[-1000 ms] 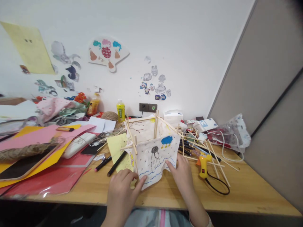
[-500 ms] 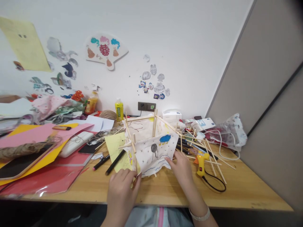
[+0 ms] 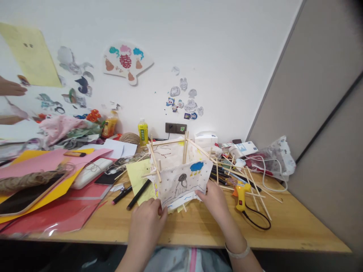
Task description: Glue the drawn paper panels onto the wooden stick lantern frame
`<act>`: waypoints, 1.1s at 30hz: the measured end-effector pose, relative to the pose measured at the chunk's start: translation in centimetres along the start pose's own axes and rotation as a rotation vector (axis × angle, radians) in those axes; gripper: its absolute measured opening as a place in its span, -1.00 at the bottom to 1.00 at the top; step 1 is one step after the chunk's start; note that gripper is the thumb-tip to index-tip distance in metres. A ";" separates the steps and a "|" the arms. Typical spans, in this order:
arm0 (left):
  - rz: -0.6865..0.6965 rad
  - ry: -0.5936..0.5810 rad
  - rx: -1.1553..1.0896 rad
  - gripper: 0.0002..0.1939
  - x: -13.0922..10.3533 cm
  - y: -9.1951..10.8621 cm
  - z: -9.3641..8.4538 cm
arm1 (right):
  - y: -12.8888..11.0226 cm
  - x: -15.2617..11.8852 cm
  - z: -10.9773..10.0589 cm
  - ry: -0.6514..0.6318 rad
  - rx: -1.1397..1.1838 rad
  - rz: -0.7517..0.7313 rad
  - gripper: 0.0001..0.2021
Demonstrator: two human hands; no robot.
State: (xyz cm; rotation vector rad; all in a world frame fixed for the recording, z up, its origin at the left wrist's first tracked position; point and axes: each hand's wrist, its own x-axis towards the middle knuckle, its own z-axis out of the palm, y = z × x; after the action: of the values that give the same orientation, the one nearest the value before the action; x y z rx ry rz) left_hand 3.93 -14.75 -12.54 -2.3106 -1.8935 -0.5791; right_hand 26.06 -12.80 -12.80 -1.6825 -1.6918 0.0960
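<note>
In front of me on the table stands a frame of thin wooden sticks with drawn-on paper around its sides. The near side is a white sheet of paper with a blue cloud, a grey figure and wavy blue lines. My left hand pinches its lower left corner, fingers closed. At the lower right edge, my right hand grips the sheet between thumb and fingers. The sheet's lower part is tilted toward me. Beneath and left of the frame lies yellow paper.
A yellow glue gun with a black cord lies at the right, near loose sticks. Black markers lie left of the frame. Coloured sheets cover the left side. A green-labelled bottle stands behind. Another person's hand shows far left.
Both hands have raised the sheet's lower edge slightly, and its surface has tilted and pulled flatter. Another person's hand has come into view at the far left.
</note>
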 end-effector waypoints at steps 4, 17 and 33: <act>-0.063 -0.150 0.031 -0.73 0.9 0.5 -1.2 | -0.8 -0.5 0.3 -0.040 -0.086 0.065 -0.59; -0.090 -0.303 0.071 -0.69 2.8 -0.2 -1.4 | -0.5 -0.2 0.4 -0.087 -0.094 0.032 -0.46; -0.084 -0.348 0.043 -0.69 3.5 -0.9 -1.4 | -0.6 -1.4 0.8 -0.070 -0.105 0.086 -0.68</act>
State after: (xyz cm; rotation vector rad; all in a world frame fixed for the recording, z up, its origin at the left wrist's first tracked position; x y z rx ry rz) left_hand 3.30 -11.77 -10.13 -2.4425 -2.1288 -0.1449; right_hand 24.90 -13.83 -13.68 -1.8493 -1.7019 0.1098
